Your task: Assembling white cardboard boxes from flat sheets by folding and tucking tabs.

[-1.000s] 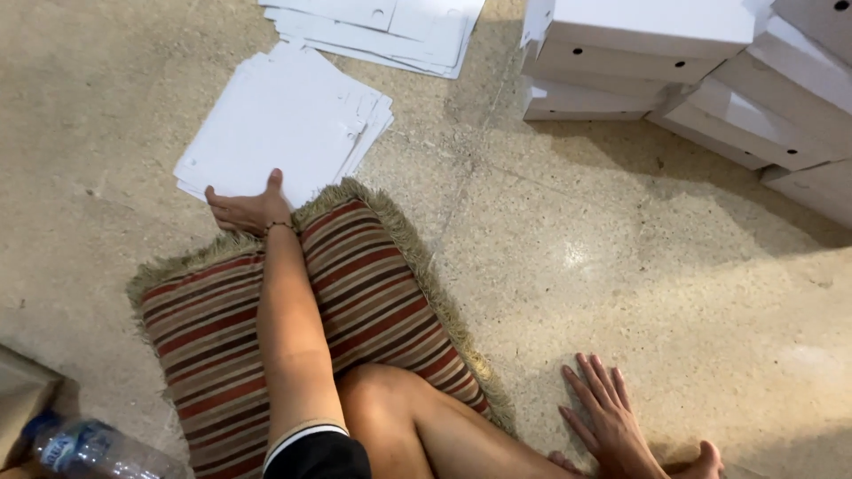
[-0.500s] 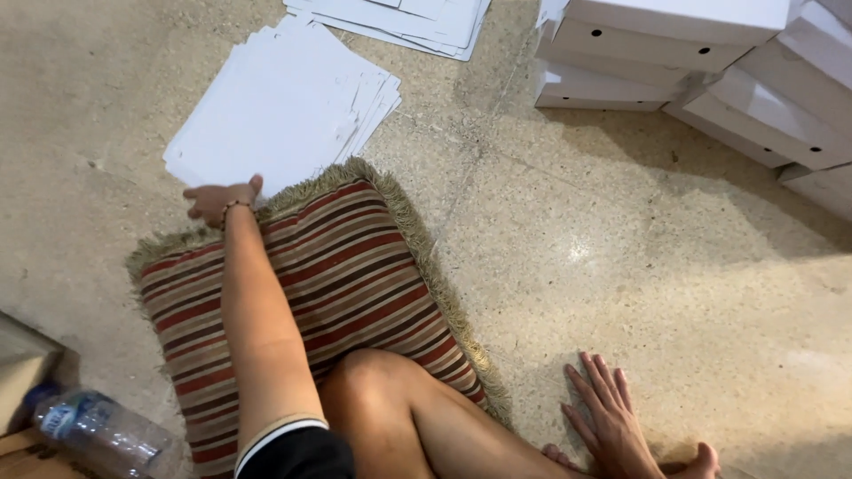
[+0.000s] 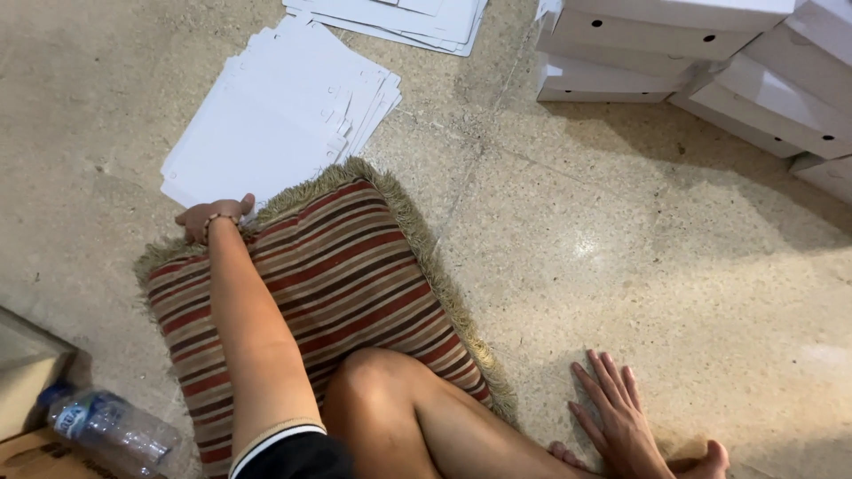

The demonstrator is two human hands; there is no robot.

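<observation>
Left hand: our left hand (image 3: 213, 217) sits at the left of the frame, fingers curled over the far left corner of the striped fringed cushion (image 3: 328, 293); we cannot tell whether it truly grips the fringe or only rests there, and it holds nothing else.
Left wrist: we see a thin bead bracelet (image 3: 218, 219) around it, and the bare forearm runs down across the cushion to a dark sleeve with a white band at the bottom edge.
Right hand: our right hand (image 3: 621, 421) lies flat at the lower right, fingers spread wide on the speckled stone floor (image 3: 674, 293), palm down and empty.
Cushion: red, brown and cream stripes with a tan fringe, lying flat on the floor from left centre down to the lower middle; our bent knee rests on its near end.
Flat white card sheets (image 3: 280, 111): a fanned stack with punched holes and notched edges, in the upper left, its near corner just beside our left hand and the cushion's far edge.
Second white stack (image 3: 399, 18): along the top edge, apart from the first.
White lidded cardboard boxes (image 3: 701, 53): piled in the upper right, small round holes in their sides.
Clear plastic water bottle (image 3: 111, 430): lying on its side at the lower left, beside a brown cardboard box (image 3: 27, 372).
</observation>
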